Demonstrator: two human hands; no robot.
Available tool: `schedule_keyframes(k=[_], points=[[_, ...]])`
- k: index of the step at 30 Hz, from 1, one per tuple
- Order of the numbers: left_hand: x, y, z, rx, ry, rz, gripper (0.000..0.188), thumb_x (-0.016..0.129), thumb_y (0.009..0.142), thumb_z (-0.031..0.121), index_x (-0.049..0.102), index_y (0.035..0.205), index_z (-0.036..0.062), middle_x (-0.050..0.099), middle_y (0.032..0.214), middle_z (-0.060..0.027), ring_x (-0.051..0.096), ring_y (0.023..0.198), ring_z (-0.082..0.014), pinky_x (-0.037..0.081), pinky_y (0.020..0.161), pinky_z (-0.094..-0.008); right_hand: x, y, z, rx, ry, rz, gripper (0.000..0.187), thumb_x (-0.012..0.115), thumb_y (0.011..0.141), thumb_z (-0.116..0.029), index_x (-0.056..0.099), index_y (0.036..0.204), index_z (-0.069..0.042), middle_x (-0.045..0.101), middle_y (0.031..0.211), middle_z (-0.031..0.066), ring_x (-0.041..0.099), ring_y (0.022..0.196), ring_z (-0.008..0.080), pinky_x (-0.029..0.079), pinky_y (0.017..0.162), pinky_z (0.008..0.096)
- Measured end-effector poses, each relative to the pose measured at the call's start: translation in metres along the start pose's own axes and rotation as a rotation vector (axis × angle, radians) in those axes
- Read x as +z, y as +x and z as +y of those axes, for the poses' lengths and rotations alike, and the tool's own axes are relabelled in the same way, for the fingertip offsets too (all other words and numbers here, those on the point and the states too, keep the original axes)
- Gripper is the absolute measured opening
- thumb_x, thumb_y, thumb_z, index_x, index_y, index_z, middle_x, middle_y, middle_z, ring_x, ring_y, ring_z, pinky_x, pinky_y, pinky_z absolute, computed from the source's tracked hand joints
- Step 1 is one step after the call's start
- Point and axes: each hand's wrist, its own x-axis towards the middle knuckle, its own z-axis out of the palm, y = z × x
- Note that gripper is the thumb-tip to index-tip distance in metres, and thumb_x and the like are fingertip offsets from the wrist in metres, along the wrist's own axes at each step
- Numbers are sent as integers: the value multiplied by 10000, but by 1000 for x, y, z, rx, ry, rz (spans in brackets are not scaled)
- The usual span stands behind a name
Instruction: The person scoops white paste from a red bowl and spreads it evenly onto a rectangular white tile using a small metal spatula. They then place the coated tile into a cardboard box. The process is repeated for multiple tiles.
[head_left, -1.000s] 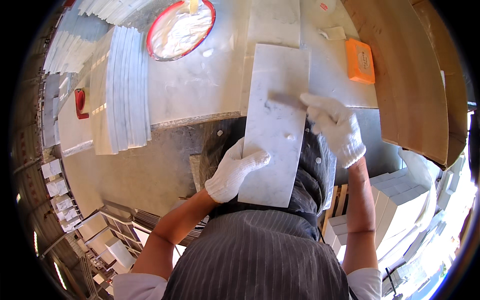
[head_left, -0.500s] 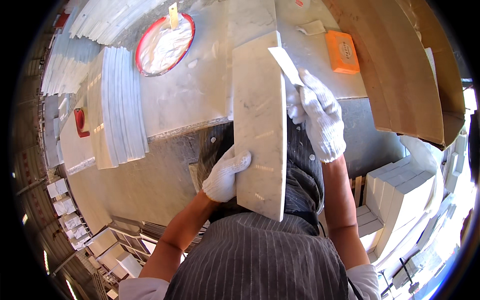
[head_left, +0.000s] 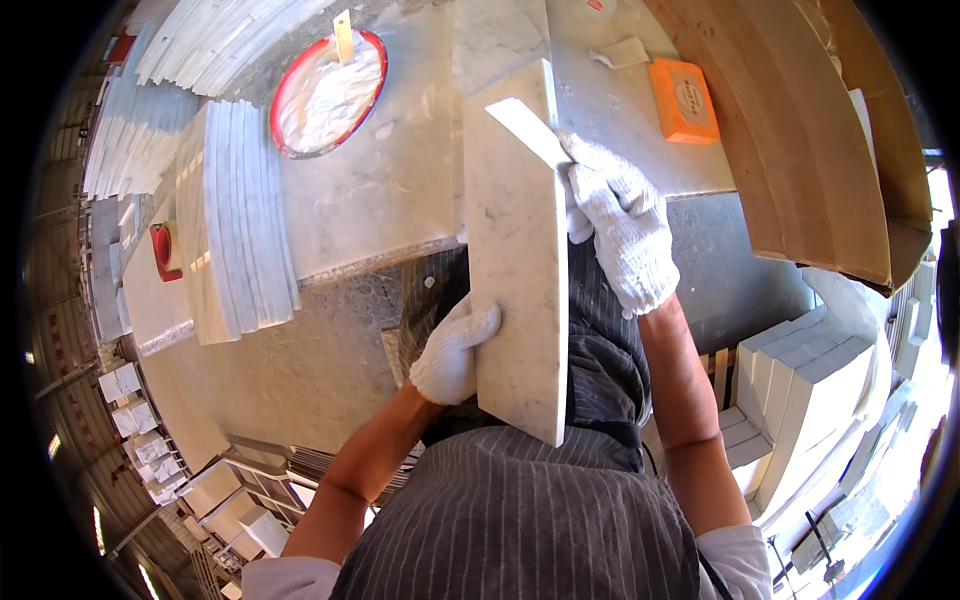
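My left hand (head_left: 452, 352), in a white knitted glove, grips the left long edge of a marble tile (head_left: 516, 260), its thumb lying on the face. The tile is long, pale and grey-veined, and stands tilted between me and the bench. Also gloved, my right hand (head_left: 630, 225) is beside the tile's right edge, closed on a flat white scraper (head_left: 524, 130). The scraper's blade lies over the upper part of the tile's face; whether it touches the surface I cannot tell. Some right-hand fingers are hidden behind the tile.
On the stone bench (head_left: 390, 200) stands a red-rimmed bowl (head_left: 277, 110) of white paste with a yellowish stick (head_left: 344, 38) in it. Stacked tiles (head_left: 240, 215) stand left. An orange box (head_left: 684, 101) and a large cardboard box (head_left: 800, 150) are right; white boxes (head_left: 800, 390) lie below.
My right hand has moved left and slightly up, bringing the scraper from the tile's right edge across its upper face. The left hand keeps its grip.
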Motion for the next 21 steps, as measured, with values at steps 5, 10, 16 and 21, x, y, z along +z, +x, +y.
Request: schedule_keyframes(k=[5, 10, 16, 21], points=[[0, 1, 1, 7, 22, -4, 809, 753, 854, 402, 370, 1457, 23, 571, 1326, -94, 583, 1185, -211, 489, 1002, -381, 3, -28, 4, -106, -55, 33, 269, 650, 960, -99, 697, 1222, -69, 738, 1102, 22, 618, 739, 28, 499, 639, 199], [-2, -1, -1, -10, 17, 7, 819, 757, 850, 404, 365, 1457, 20, 568, 1328, -97, 580, 1189, -212, 490, 997, -380, 3, -12, -3, 4, 14, 23, 287, 618, 990, -152, 677, 1260, -73, 723, 941, 3, 582, 670, 18, 443, 550, 170], [4, 2, 0, 21, 37, 23, 771, 723, 859, 450, 419, 1416, 13, 602, 1265, -106, 610, 1127, -212, 507, 957, -354, -2, -28, 1, -52, -189, -8, 271, 661, 957, -102, 688, 1221, -49, 741, 979, 37, 619, 704, 41, 475, 579, 179], [5, 1, -3, 32, 73, 43, 731, 657, 879, 526, 458, 1384, 35, 597, 1229, -100, 600, 1091, -194, 498, 918, -334, -7, -68, -9, 60, 151, -259, 321, 599, 963, -15, 659, 1273, -71, 693, 998, 84, 652, 764, 91, 550, 618, 220]])
